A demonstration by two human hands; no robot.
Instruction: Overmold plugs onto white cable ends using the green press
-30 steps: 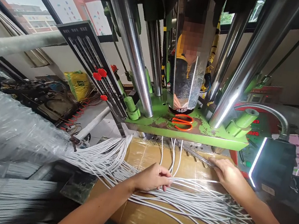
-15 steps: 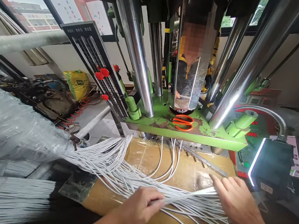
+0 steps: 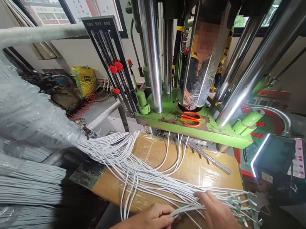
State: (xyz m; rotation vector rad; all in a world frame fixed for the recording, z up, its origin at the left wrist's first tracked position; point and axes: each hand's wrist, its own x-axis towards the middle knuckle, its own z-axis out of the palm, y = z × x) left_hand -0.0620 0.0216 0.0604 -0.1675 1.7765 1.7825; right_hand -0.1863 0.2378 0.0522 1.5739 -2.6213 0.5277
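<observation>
A thick bunch of white cables (image 3: 160,178) lies across the cardboard-covered surface, with small green and silver connectors (image 3: 243,207) on several right-hand ends. My left hand (image 3: 152,221) is closed around a few white cables near the front edge. My right hand (image 3: 217,213) curls over the same cables a little farther right, its fingertips close to the main bunch; its palm side is hidden. Several loose cables hang over the front edge left of my left hand, and one runs forward below my right hand.
A green press (image 3: 197,129) with steel columns stands behind, with orange-handled scissors (image 3: 190,118) on its plate. Cables run under that plate beside a metal bar (image 3: 212,160). Plastic-wrapped cables (image 3: 25,108) fill the left. A lamp (image 3: 273,158) and red control box (image 3: 256,128) stand right.
My right hand has moved left and down, nearer my left hand, uncovering the connector ends. The held cables have come toward the front edge, and several now hang over it at left. The view has shifted slightly.
</observation>
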